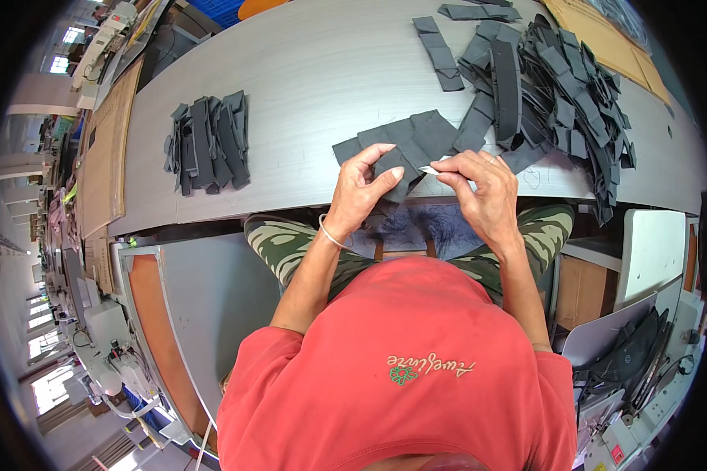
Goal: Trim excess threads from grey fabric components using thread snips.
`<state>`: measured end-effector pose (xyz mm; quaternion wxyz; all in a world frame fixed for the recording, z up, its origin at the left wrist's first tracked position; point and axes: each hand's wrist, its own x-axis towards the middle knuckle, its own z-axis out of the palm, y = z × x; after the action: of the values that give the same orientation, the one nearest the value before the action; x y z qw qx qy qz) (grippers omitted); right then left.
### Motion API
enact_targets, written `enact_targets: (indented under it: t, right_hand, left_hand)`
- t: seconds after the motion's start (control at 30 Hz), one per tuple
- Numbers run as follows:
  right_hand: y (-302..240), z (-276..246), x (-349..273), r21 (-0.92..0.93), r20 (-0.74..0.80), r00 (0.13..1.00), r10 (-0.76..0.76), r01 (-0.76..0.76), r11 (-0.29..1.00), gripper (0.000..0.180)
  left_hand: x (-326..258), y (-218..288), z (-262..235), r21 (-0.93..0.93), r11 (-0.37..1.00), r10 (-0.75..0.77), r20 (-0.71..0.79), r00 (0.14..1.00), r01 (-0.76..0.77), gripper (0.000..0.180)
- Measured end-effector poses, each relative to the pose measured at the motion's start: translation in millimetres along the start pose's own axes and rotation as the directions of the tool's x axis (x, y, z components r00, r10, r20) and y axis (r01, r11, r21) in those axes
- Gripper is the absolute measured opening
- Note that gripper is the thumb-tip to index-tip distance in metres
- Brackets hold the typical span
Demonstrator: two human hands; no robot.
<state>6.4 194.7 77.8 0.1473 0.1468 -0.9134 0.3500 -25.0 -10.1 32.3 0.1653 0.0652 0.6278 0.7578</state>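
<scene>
Near the table's front edge, my left hand (361, 188) pinches a dark grey fabric strip (401, 166) between thumb and fingers. More of the grey fabric, in folded flat sections, spreads on the table just beyond that hand. My right hand (483, 188) is closed on a small pale pointed tool (429, 169), whose tip meets the edge of the held fabric. Fingers cover most of the tool, so its exact kind is hidden. A large tangled heap of grey fabric strips (569, 98) lies to the right of my right hand.
On the left of the pale table (306, 86) rests a neat stack of grey strips (208, 145). One loose strip (438, 55) lies farther back. Brown cardboard (605, 39) borders the far right. Below the table stand a grey cabinet (212, 275) and a white board (652, 251).
</scene>
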Motion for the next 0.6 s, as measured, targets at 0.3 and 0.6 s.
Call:
enact_targets:
  t: [0.3,0.6]
  right_hand:
    - [-1.6,8.6,6.0,0.124,-0.133,0.990,0.051,-0.034,0.992,0.013]
    - [-0.8,13.1,6.1,-0.010,-0.138,0.990,-0.007,0.006,1.000,0.012]
  left_hand:
    - [-0.7,4.8,4.9,0.239,0.960,0.141,0.045,0.989,-0.148,0.031]
    - [-1.3,15.5,13.5,0.609,0.716,0.355,0.104,0.929,-0.341,0.023]
